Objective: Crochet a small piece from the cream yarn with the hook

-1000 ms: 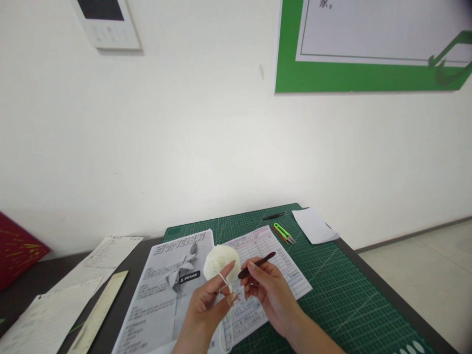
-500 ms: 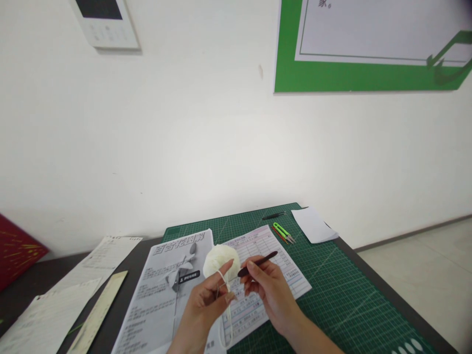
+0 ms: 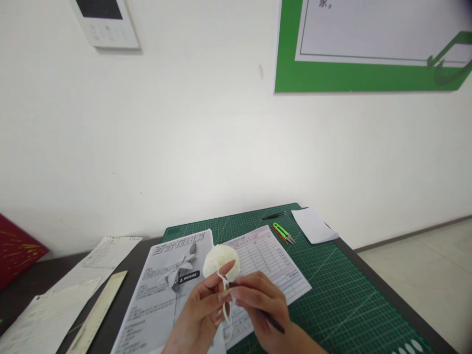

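Note:
My left hand (image 3: 202,307) is closed on white yarn (image 3: 227,314), with a strand running over its raised index finger and a loose end hanging below. Close against its fingertips is my right hand (image 3: 260,300), which grips a dark-handled crochet hook (image 3: 271,320). The handle slants down to the right under the palm, and the hook's tip is hidden among the fingers and yarn. Just behind the hands sits a cream ball of yarn (image 3: 220,260), resting on the papers.
A printed sheet with a flower picture (image 3: 158,280) and a table-printed sheet (image 3: 287,270) lie on the green cutting mat (image 3: 354,295). Green thread snips (image 3: 282,231), a black pen-like tool (image 3: 274,216) and white paper (image 3: 313,224) are farther back. A ruler (image 3: 99,309) lies left.
My right hand has turned over and moved in against the left fingertips. The hook's handle, which pointed up to the right, now slopes down to the right.

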A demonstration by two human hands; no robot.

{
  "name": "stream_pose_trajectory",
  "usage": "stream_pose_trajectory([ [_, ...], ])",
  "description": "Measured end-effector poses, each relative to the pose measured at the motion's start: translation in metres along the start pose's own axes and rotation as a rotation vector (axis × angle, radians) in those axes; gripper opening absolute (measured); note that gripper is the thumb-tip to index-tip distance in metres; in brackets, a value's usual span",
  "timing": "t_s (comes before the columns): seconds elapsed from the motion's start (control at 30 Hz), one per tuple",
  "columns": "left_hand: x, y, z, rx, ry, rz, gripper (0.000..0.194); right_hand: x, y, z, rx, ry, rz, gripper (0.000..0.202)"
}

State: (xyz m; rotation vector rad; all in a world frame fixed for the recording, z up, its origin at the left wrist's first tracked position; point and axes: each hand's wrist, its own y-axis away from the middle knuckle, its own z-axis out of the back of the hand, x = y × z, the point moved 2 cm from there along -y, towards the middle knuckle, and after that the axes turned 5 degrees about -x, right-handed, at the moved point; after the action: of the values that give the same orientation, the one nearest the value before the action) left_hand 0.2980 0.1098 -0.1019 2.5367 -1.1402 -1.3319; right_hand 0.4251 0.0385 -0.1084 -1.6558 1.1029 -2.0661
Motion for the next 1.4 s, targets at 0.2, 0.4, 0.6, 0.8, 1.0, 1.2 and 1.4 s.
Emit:
stream_pose_trajectory([
  [0.2, -0.007, 0.003, -0.003, 0.011, -0.186, -0.106, 0.027, -0.015, -0.009, -0.005, -0.239, -0.461, -0.505, 0.007],
  [0.4, -0.006, 0.006, -0.006, 0.077, -0.23, -0.066, 0.045, -0.022, -0.011, -0.008, -0.26, -0.798, -0.724, 0.015],
  [0.6, -0.008, 0.007, -0.007, 0.206, -0.324, -0.043, 0.04, -0.019, -0.012, -0.006, -0.222, -0.917, -0.786, 0.017],
  [0.8, -0.01, 0.011, -0.004, 0.216, -0.345, -0.006, 0.036, -0.015, -0.015, 0.002, -0.196, -0.847, -0.746, 0.018],
  [1.0, -0.012, 0.014, -0.006, 0.155, -0.281, 0.008, 0.04, -0.016, -0.016, 0.006, -0.204, -0.807, -0.737, 0.019],
  [1.2, -0.009, 0.009, 0.002, 0.244, -0.269, 0.052, 0.043, -0.016, -0.015, 0.007, -0.201, -0.772, -0.696, 0.019],
  [1.4, -0.007, 0.007, 0.005, 0.282, -0.225, 0.058, 0.047, -0.018, -0.015, 0.007, -0.208, -0.8, -0.667, 0.017],
])
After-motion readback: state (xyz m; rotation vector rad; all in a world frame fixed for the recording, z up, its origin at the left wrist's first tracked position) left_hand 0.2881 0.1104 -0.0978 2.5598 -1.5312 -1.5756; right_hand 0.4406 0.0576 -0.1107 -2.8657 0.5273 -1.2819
